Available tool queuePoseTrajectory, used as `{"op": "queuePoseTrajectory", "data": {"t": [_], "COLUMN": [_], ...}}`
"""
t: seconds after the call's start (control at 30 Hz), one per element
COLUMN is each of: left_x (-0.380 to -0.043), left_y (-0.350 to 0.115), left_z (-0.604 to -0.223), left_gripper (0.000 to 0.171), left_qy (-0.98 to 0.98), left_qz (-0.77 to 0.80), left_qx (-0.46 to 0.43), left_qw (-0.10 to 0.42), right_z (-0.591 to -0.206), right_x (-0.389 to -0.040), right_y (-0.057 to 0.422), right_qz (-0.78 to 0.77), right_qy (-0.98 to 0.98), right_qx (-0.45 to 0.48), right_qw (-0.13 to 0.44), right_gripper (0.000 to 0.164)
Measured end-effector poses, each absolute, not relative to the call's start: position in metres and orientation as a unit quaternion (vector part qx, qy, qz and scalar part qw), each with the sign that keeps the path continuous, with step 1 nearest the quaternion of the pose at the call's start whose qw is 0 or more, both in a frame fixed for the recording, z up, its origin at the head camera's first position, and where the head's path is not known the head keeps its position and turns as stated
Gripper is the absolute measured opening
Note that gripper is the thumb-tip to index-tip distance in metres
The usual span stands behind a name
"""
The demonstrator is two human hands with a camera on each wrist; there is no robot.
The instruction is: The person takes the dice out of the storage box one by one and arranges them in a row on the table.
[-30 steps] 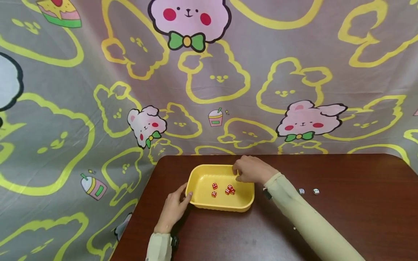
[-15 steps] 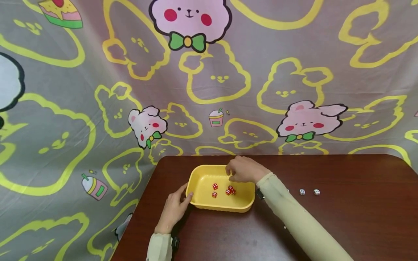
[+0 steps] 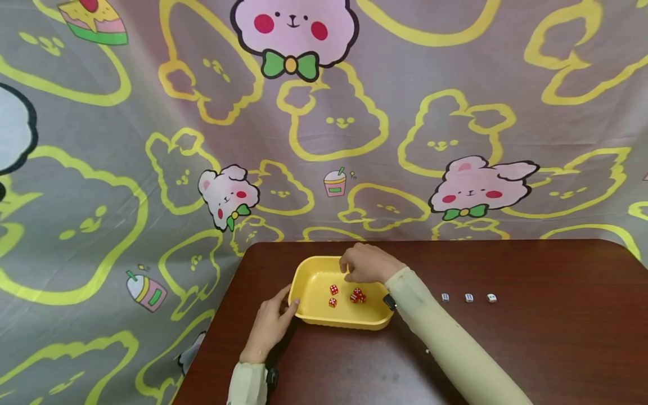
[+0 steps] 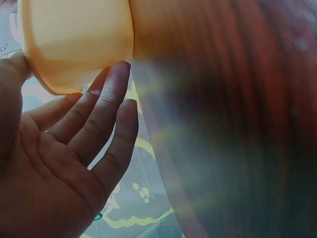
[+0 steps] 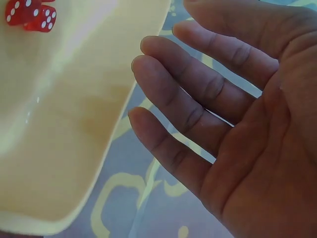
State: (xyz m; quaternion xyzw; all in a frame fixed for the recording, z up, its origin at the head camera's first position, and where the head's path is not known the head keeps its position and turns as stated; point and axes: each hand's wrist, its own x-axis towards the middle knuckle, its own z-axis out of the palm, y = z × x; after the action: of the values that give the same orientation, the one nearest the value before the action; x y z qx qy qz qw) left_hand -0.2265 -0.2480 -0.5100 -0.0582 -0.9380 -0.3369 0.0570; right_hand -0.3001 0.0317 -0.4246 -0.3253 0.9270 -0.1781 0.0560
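Observation:
A shallow yellow plastic tray [image 3: 344, 323] lies on the table with several red dice [image 3: 332, 302] in it. Some of those dice sit bunched right of the middle. My left hand [image 3: 270, 323] grips the tray's left end, thumb at the rim and fingers along the outer wall; the left wrist view shows the fingers [image 4: 114, 89] against the wall. Over the tray's far right part is my right hand [image 3: 369, 263], fingers loosely bent. In the right wrist view its palm holds nothing, and the fingertips [image 5: 148, 67] overlap the rim, apart from the red dice [image 5: 42, 19].
Three white dice [image 3: 469, 298] stand in a row on the dark brown table [image 3: 547, 337], right of the tray. A patterned cloth [image 3: 379, 140] hangs behind the table and along its left side.
My right hand has moved left along the tray's far side, and its sleeve has uncovered a third white die. The left hand and the tray have stayed put.

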Motion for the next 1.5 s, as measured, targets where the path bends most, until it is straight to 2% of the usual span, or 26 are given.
{"op": "queuePoseTrajectory", "data": {"t": [0.53, 0.9, 1.5], "left_x": [-0.226, -0.226, -0.227], "left_y": [-0.248, -0.247, -0.248], "left_z": [-0.511, -0.514, -0.513], "left_gripper": [0.045, 0.044, 0.045], "left_qy": [-0.937, -0.937, -0.939], "left_qz": [-0.339, -0.339, -0.334], "left_qx": [-0.061, -0.06, -0.063], "left_qw": [0.058, 0.065, 0.059], "right_z": [-0.435, -0.443, -0.457], "right_x": [-0.307, -0.308, -0.311], "right_y": [0.009, -0.003, -0.021], "right_qz": [-0.172, -0.171, -0.154], "right_qy": [0.926, 0.924, 0.92], "right_qx": [-0.329, -0.327, -0.344], "right_qw": [0.074, 0.097, 0.103], "right_gripper": [0.021, 0.022, 0.022]}}
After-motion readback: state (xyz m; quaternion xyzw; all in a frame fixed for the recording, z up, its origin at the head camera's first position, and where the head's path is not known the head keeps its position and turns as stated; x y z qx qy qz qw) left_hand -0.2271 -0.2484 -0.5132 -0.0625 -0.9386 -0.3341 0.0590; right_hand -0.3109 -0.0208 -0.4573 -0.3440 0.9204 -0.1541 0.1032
